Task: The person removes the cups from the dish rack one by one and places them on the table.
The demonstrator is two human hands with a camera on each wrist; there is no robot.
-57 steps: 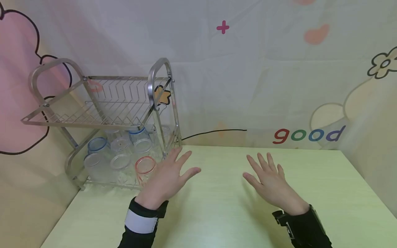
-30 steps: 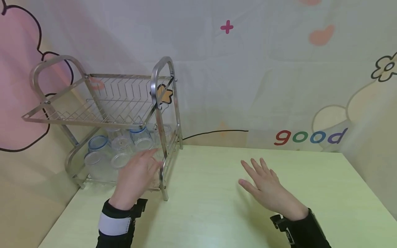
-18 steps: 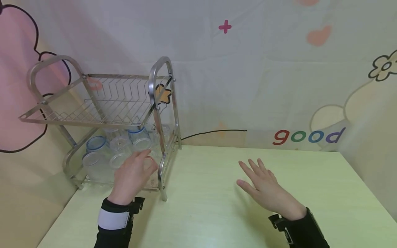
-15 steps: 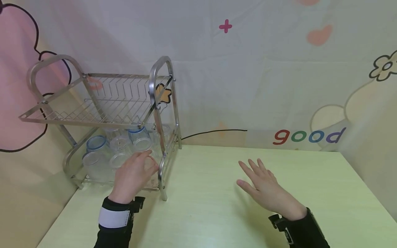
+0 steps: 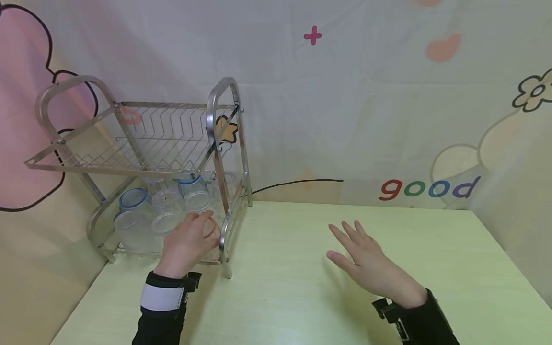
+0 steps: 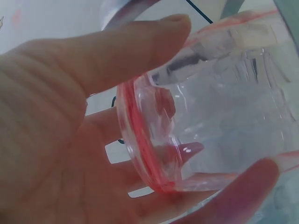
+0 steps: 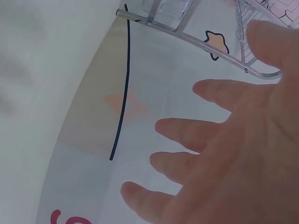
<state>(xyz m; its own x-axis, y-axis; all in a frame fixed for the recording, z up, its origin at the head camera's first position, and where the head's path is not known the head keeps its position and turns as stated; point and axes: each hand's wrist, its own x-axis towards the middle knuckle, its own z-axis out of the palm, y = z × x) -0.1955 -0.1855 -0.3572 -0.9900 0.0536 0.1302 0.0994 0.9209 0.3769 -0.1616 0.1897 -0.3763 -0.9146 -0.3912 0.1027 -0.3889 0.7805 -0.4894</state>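
Note:
At the right front of the rack's lower shelf, my left hand (image 5: 183,247) grips a clear glass with a red rim (image 6: 147,144). The thumb lies along one side of the glass and the fingers curl round the other, with the rimmed end toward the palm in the left wrist view. In the head view the hand covers most of this glass, leaving part of its red rim (image 5: 210,227) visible beside the rack's upright. My right hand (image 5: 371,266) hovers over the table with spread fingers and nothing in it; the right wrist view shows those fingers (image 7: 187,133) apart.
A two-tier metal dish rack (image 5: 112,171) stands at the table's left. Several more glasses crowd its lower shelf, among them a blue-rimmed glass (image 5: 133,199) and a frosted-looking glass (image 5: 133,232). The pale green table (image 5: 284,292) meets a printed wall cloth (image 5: 293,120) behind.
My left hand has moved left from beside the rack to the front right glass and closed round it. The right hand has drifted slightly left and down, still spread.

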